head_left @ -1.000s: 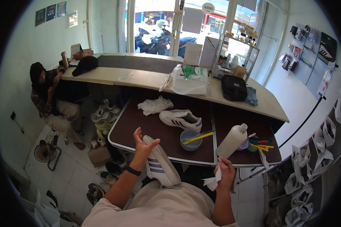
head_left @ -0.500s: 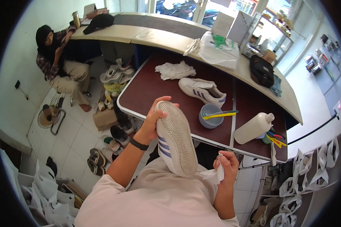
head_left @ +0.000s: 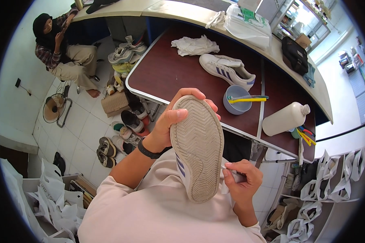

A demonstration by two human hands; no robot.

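Note:
A white sneaker (head_left: 199,150) with blue stripes is held up before my body, its herringbone sole facing me. My left hand (head_left: 170,121) grips it round the toe end, thumb on the sole. Beside the heel half, my right hand (head_left: 243,180) pinches a white tissue or cloth (head_left: 225,186) near the shoe's right edge; whether it touches is hard to tell. The matching sneaker (head_left: 227,71) lies on the dark red table (head_left: 162,73). Close to it stand a grey-blue bowl (head_left: 236,106) with yellow and blue-handled brushes across it and a white bottle (head_left: 286,118) lying tilted.
Crumpled white cloth (head_left: 194,45) lies on the table's far part. A curved counter (head_left: 166,10) runs behind, carrying a black bag (head_left: 295,55). Shoes and a fan (head_left: 54,107) stand on the tiled floor at left, where a person (head_left: 67,52) sits. White bags (head_left: 324,178) fill shelves at right.
The sneaker has turned so its sole faces me more squarely. My right hand with the tissue has come up close to the shoe's edge. The view has tilted downward.

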